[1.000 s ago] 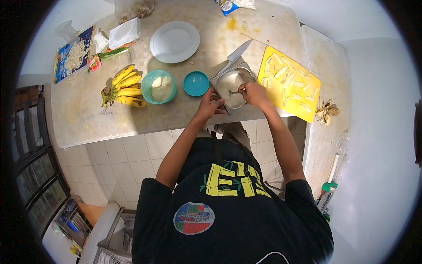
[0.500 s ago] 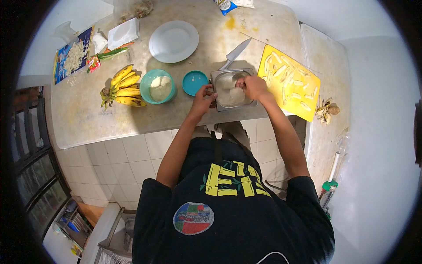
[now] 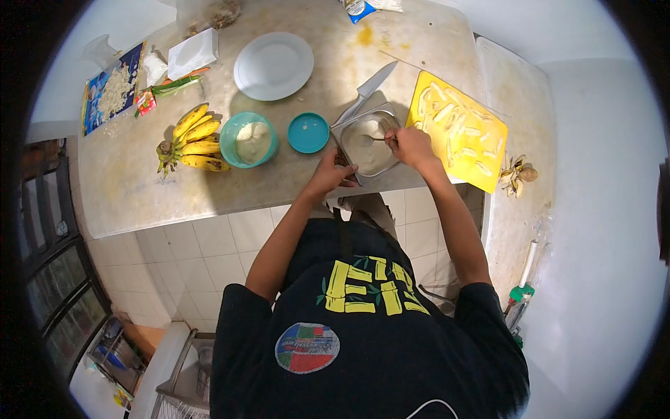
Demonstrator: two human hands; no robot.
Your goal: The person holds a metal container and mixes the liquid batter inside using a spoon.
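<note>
Our right fingers pinch the spoon and our left fingers grip the metal pan by the near edge of the counter, where hard stirring could spill pale mixture.

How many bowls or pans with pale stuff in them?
2. The teal bowl, between the bananas and teal lid; the metal pan, by the left hand, with the right hand holding a spoon in it.
</note>
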